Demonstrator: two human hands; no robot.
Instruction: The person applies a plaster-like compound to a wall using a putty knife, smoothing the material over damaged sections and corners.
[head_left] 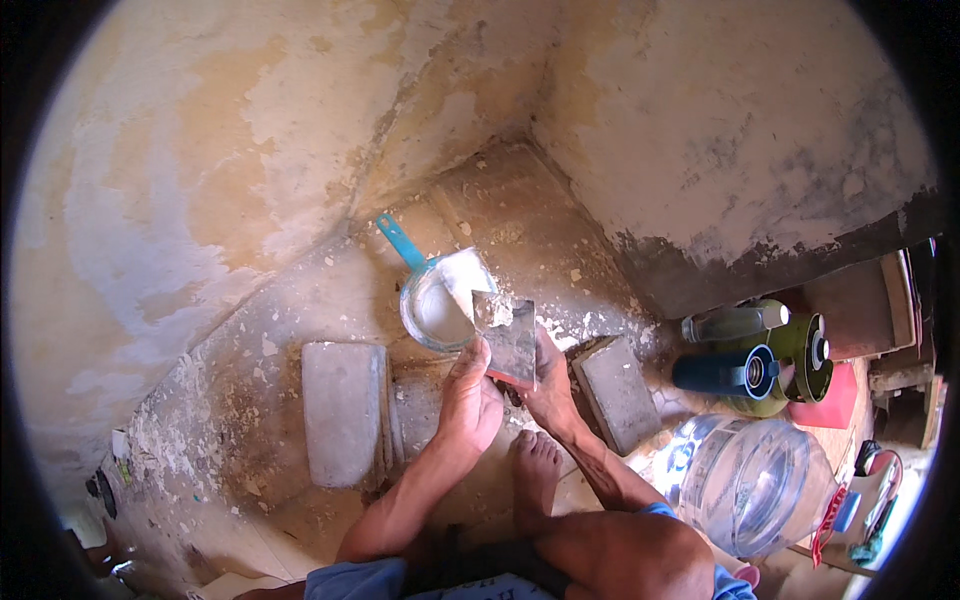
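Flanking held plate point(510, 345), left grip point(471, 397), right grip point(551, 388)

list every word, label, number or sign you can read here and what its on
Nothing quoted; only these marks show:
Blue cloth at the lower edge: dark lettering, partly cut off.
Large clear bottle: blue print on its side, too distorted to read.
Red strip by that bottle: lettering, too small to read surely.
Flat grey plate in the hands, pan with blue handle: none I can make out.

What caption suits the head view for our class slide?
Left hand and right hand hold a grey plate near a blue-handled pan of white material.
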